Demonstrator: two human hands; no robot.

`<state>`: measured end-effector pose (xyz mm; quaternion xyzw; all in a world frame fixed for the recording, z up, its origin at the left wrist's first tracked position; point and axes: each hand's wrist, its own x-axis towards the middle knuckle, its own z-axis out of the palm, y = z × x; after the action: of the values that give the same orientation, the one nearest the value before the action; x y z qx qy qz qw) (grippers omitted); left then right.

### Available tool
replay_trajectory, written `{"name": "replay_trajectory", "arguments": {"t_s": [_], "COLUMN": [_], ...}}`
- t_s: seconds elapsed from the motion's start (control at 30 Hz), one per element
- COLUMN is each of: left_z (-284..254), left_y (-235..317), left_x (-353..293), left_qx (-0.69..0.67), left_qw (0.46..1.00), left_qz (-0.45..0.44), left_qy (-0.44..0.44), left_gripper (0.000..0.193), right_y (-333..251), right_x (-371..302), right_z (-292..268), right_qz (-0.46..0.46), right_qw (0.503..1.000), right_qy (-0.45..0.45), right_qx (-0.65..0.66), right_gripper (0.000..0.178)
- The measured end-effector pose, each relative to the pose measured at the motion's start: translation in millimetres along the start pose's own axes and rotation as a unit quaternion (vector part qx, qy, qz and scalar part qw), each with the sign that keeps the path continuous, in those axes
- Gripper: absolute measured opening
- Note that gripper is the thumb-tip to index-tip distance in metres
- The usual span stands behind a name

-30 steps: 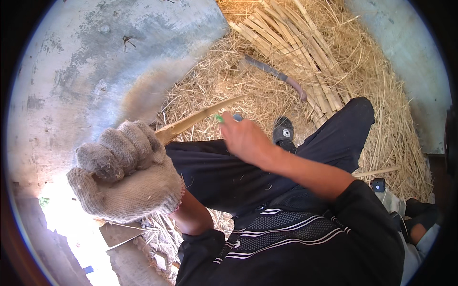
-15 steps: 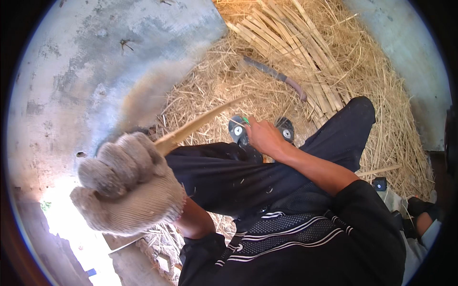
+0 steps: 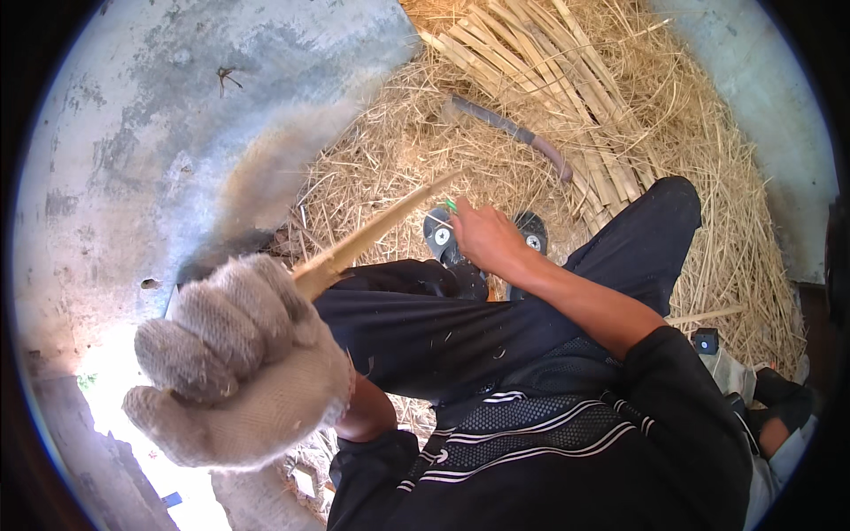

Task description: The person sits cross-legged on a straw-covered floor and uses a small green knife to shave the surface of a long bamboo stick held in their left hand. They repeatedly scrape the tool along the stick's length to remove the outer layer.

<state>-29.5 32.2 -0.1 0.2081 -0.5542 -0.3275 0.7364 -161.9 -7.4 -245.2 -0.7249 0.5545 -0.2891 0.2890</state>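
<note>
My left hand [image 3: 243,363], in a knitted grey work glove, is closed in a fist around the near end of a flat, pale wooden strip [image 3: 372,234]. The strip slants up and to the right, narrowing toward its far end above my shoes. My bare right hand [image 3: 485,237] is closed beside the strip, over the shoes. A small green bit [image 3: 452,204] and a thin pale sliver stick out from its fingers; the rest of what it grips is hidden by the hand.
A curved blade with a brown handle [image 3: 551,157] lies on the straw [image 3: 381,150] ahead. Beyond it is a pile of pale split strips [image 3: 567,80]. A grey wall [image 3: 248,80] stands at the left. At the lower right are a small black box [image 3: 706,341] and part of another person [image 3: 775,434].
My left fist has come slightly nearer and lower, still gripping the strip. The right hand has shifted a little up and to the left.
</note>
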Motion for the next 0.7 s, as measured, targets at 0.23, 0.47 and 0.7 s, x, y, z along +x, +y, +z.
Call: {"name": "replay_trajectory", "arguments": {"t_s": [0.23, 0.47, 0.7], "left_z": [-9.5, -20.5, -7.8], "left_y": [-1.0, 2.9, -6.5], "left_x": [5.4, 12.6, 11.9], "left_qx": [0.005, 0.004, -0.008], "left_qw": [0.999, 0.999, 0.998], "left_qz": [-0.026, -0.023, 0.015], "left_qy": [-0.032, 0.033, 0.064], "left_gripper": [0.045, 0.045, 0.045], "right_y": [-45.5, -35.4, 51.6], "right_x": [-3.9, 12.2, 36.4], "right_z": [-18.7, -9.8, 20.6], "right_qz": [-0.014, -0.026, 0.049], "right_qw": [0.998, 0.996, 0.996], "right_qy": [-0.027, -0.049, -0.042], "right_qx": [0.059, 0.075, -0.055], "right_gripper": [0.027, 0.025, 0.026]}}
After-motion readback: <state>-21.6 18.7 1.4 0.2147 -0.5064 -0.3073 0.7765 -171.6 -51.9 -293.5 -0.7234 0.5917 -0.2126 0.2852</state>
